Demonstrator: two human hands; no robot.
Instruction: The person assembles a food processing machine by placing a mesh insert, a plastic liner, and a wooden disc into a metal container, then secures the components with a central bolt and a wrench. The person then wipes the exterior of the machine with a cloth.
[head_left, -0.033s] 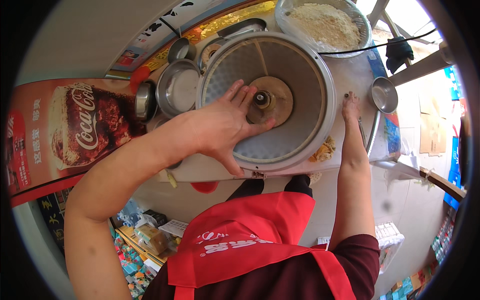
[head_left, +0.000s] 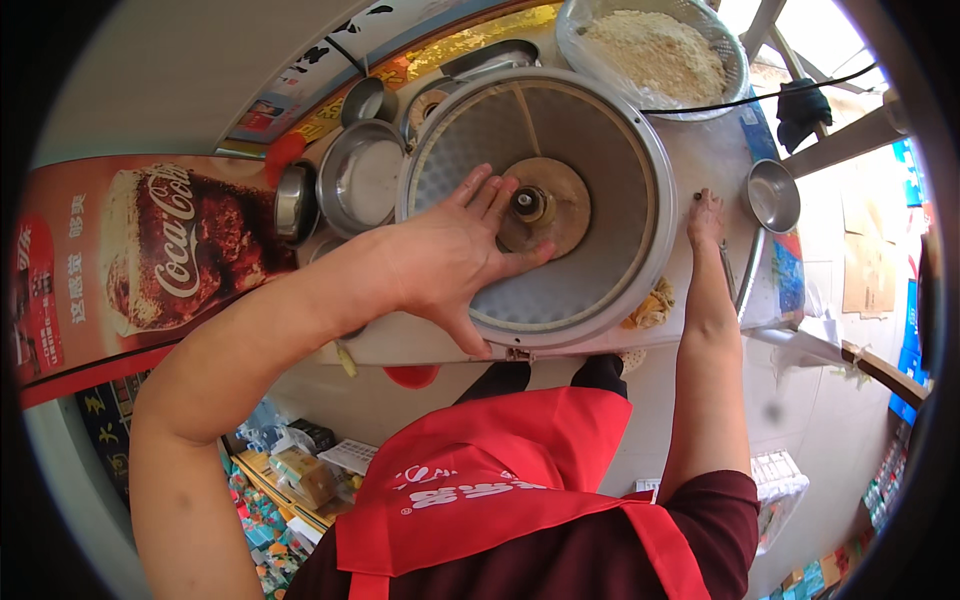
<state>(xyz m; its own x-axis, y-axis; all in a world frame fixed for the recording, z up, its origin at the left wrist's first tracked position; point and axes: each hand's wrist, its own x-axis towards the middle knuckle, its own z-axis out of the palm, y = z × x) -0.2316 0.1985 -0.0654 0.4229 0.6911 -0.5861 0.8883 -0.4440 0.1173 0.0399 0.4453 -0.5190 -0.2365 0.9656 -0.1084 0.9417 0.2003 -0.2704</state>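
A large round grey metal tub (head_left: pixel 625 190) stands on the counter, with a pale brown disc (head_left: pixel 570 205) and a dark metal spindle at its centre. Over the tub's near left side reaches my left hand (head_left: pixel 455 265), its fingers spread and holding nothing. Its fingertips lie close to the disc in the picture; whether they touch it I cannot tell. My right hand (head_left: pixel 708 218) rests low at the counter, right of the tub. Its fingers are bunched about a small dark knob-like thing (head_left: pixel 697 196), partly hidden by them.
Several steel bowls (head_left: pixel 360 180) sit left of the tub. A plastic-lined basket (head_left: pixel 745 75) of pale powder stands at the back right, a black cable (head_left: pixel 760 99) passing it. Near the right edge is a small steel bowl (head_left: pixel 773 197). A crumpled yellowish cloth (head_left: pixel 652 305) lies beside the tub.
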